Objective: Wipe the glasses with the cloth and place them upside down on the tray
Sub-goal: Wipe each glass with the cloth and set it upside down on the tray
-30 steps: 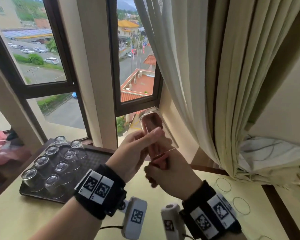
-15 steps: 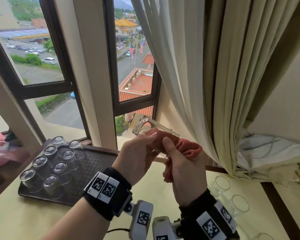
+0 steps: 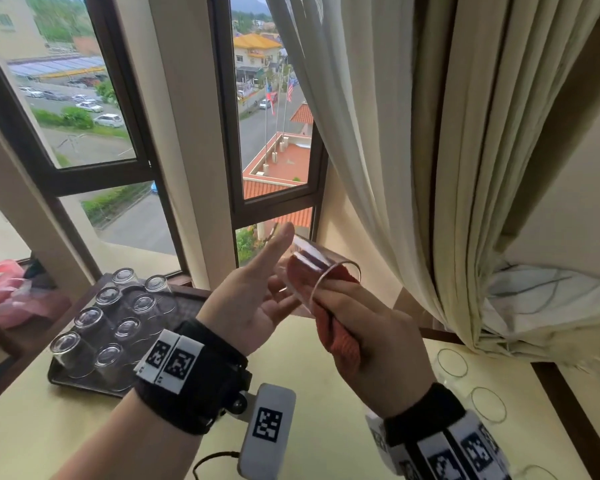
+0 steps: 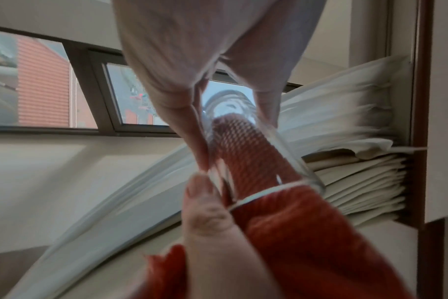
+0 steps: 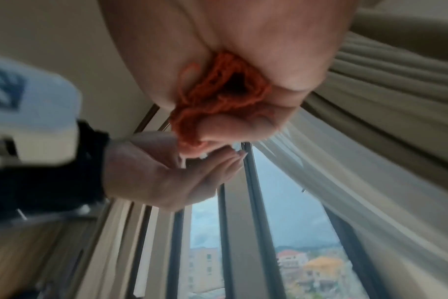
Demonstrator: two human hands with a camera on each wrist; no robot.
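A clear glass (image 3: pixel 312 258) hangs tilted above the table, its mouth toward the lower right. A red cloth (image 3: pixel 340 337) is stuffed into it, and my right hand (image 3: pixel 340 303) grips the bunched cloth just below the rim. My left hand (image 3: pixel 274 268) lies against the glass's base end with thumb and fingers straight. In the left wrist view the glass (image 4: pixel 228 109) sits between my left fingers with the cloth (image 4: pixel 307 232) inside. In the right wrist view my curled fingers hold the cloth (image 5: pixel 218 91). The dark tray (image 3: pixel 187 299) at left carries several upturned glasses (image 3: pixel 111 323).
Two upright glasses (image 3: pixel 451 362) (image 3: pixel 487 405) stand on the cream table (image 3: pixel 326 427) at right. A curtain (image 3: pixel 378 150) hangs close behind the hands, with window frames beyond. A pink bag (image 3: pixel 7 292) lies at far left.
The glass has tipped from base-up to lying sideways with its mouth to the right. My left hand has gone from gripping it to straight fingers. The cloth sits deeper inside.
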